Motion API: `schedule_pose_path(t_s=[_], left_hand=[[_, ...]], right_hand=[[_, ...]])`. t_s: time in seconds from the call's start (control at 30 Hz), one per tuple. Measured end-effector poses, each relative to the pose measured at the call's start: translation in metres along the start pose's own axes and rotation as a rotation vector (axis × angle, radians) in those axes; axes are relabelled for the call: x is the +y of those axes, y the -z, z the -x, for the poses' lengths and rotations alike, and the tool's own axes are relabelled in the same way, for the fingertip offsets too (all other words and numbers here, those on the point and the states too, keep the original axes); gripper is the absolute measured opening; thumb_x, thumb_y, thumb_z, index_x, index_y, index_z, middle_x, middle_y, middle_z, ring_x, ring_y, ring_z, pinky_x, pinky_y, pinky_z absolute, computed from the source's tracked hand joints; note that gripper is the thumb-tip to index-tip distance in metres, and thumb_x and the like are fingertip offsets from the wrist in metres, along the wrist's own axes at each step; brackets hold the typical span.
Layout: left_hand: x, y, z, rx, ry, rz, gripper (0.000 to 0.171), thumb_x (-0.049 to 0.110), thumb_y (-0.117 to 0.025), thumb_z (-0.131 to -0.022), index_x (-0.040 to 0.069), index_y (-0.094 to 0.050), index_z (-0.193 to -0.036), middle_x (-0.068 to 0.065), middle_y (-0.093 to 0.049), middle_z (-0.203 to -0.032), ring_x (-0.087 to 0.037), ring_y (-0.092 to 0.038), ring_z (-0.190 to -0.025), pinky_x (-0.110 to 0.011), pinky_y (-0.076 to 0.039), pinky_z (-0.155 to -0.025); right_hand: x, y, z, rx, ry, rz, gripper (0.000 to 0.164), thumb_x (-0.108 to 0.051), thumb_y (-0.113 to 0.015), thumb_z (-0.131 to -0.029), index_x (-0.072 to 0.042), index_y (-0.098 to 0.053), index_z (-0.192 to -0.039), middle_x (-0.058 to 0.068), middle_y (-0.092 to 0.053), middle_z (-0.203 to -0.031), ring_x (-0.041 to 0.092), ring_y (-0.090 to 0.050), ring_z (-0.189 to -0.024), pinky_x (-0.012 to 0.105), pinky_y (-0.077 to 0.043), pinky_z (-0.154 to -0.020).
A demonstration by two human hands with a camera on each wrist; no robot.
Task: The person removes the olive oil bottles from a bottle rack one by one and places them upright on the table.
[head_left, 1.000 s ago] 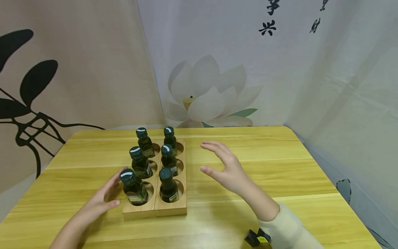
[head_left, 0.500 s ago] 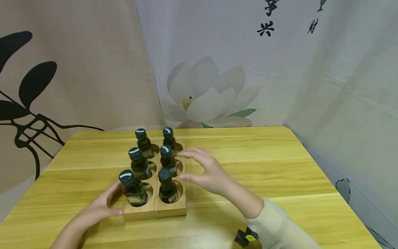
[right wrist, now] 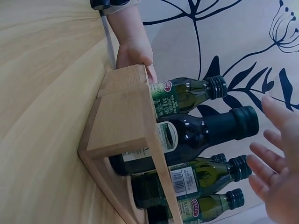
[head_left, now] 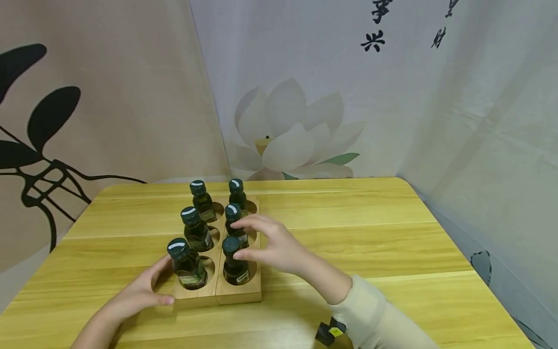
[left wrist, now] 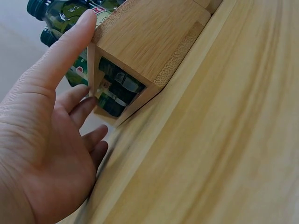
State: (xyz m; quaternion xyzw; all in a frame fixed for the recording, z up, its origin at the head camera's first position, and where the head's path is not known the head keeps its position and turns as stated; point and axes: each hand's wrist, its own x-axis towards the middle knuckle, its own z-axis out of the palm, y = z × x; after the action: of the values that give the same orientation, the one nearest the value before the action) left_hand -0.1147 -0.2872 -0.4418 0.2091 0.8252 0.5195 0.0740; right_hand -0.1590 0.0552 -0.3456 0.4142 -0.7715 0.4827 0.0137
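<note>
Bottles (head_left: 197, 233), sunk upright in wooden racks (head_left: 195, 301), presumably against tipping; here, left grip (head_left: 140, 292) loosely bracketing a corner, likely for steadiness; right grip (head_left: 280, 248) half-spread, empty!

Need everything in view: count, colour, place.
table: 1, yellowish wood, foreground
racks: 2, light wood, side by side on the table's left half
bottles: 6, dark green with dark caps, three per rack
backdrop: 1, pale, printed with plants and characters, behind the table
right sleeve: 1, cream, on the forearm
left grip: 1, bare, at the left rack's near corner
right grip: 1, bare, by the right rack's near bottles
</note>
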Motion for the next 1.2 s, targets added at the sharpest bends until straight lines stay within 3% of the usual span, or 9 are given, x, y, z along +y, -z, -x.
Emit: schedule_pose_path(t_s=[0.07, 0.23, 0.37, 0.47, 0.77, 1.07, 1.2], left_hand=[[0.000, 0.000, 0.000, 0.000, -0.008, 0.006, 0.095, 0.016, -0.078, -0.079, -0.008, -0.018, -0.148, -0.035, -0.022, -0.147, 0.002, -0.024, -0.129, -0.005, -0.022, -0.095], [-0.001, 0.000, 0.001, 0.003, -0.014, 0.011, 0.094, 0.017, -0.078, -0.079, -0.008, -0.018, -0.148, -0.036, -0.023, -0.146, 0.008, -0.025, -0.125, -0.005, -0.021, -0.095], [0.000, 0.000, 0.001, 0.005, 0.007, -0.002, 0.094, 0.017, -0.078, -0.079, -0.008, -0.019, -0.148, -0.035, -0.024, -0.147, -0.025, -0.026, -0.136, -0.006, -0.021, -0.095], [0.001, 0.001, 0.001, 0.003, 0.007, -0.018, 0.095, 0.017, -0.079, -0.079, -0.008, -0.019, -0.148, -0.036, -0.025, -0.146, -0.055, -0.020, -0.129, -0.007, -0.022, -0.095], [0.001, 0.001, 0.000, 0.000, 0.009, -0.019, 0.095, 0.018, -0.079, -0.079, -0.009, -0.019, -0.148, -0.037, -0.025, -0.145, -0.055, -0.021, -0.129, -0.006, -0.022, -0.095], [0.003, 0.002, 0.000, -0.009, 0.040, -0.020, 0.094, 0.020, -0.078, -0.081, -0.008, -0.018, -0.148, -0.036, -0.026, -0.146, -0.055, -0.022, -0.131, -0.012, -0.025, -0.097], [0.003, 0.002, 0.000, -0.013, 0.039, -0.018, 0.094, 0.020, -0.078, -0.081, -0.008, -0.018, -0.148, -0.036, -0.026, -0.146, -0.054, -0.022, -0.131, -0.012, -0.025, -0.097]], right_hand=[[0.001, -0.002, -0.002, -0.011, 0.005, 0.001, 0.049, -0.025, -0.076, -0.084, -0.013, -0.059, -0.128, -0.004, -0.058, -0.124, 0.021, -0.054, -0.109, 0.029, -0.045, -0.092], [0.004, -0.007, -0.006, -0.033, 0.034, 0.013, 0.045, -0.023, -0.077, -0.082, -0.011, -0.062, -0.123, -0.002, -0.063, -0.116, 0.015, -0.055, -0.105, 0.025, -0.045, -0.089], [0.007, -0.012, -0.007, -0.020, 0.059, 0.015, 0.041, -0.019, -0.078, -0.081, -0.007, -0.065, -0.118, -0.004, -0.063, -0.105, 0.019, -0.056, -0.096, 0.024, -0.046, -0.083], [0.009, -0.014, -0.007, -0.001, 0.064, 0.013, 0.040, -0.018, -0.078, -0.080, -0.006, -0.066, -0.116, -0.004, -0.062, -0.102, 0.019, -0.056, -0.094, 0.024, -0.046, -0.081], [0.006, -0.020, -0.004, 0.042, 0.038, 0.032, 0.036, -0.017, -0.075, -0.083, -0.005, -0.065, -0.116, -0.001, -0.064, -0.108, 0.008, -0.055, -0.099, 0.025, -0.047, -0.088], [0.001, -0.022, -0.002, 0.087, 0.032, 0.067, 0.035, -0.014, -0.077, -0.081, -0.003, -0.066, -0.113, -0.001, -0.063, -0.104, 0.019, -0.055, -0.093, 0.023, -0.047, -0.080], [-0.001, -0.021, -0.002, 0.105, 0.018, 0.094, 0.034, -0.015, -0.077, -0.081, -0.005, -0.066, -0.112, -0.002, -0.063, -0.103, 0.014, -0.053, -0.091, 0.024, -0.047, -0.078]])
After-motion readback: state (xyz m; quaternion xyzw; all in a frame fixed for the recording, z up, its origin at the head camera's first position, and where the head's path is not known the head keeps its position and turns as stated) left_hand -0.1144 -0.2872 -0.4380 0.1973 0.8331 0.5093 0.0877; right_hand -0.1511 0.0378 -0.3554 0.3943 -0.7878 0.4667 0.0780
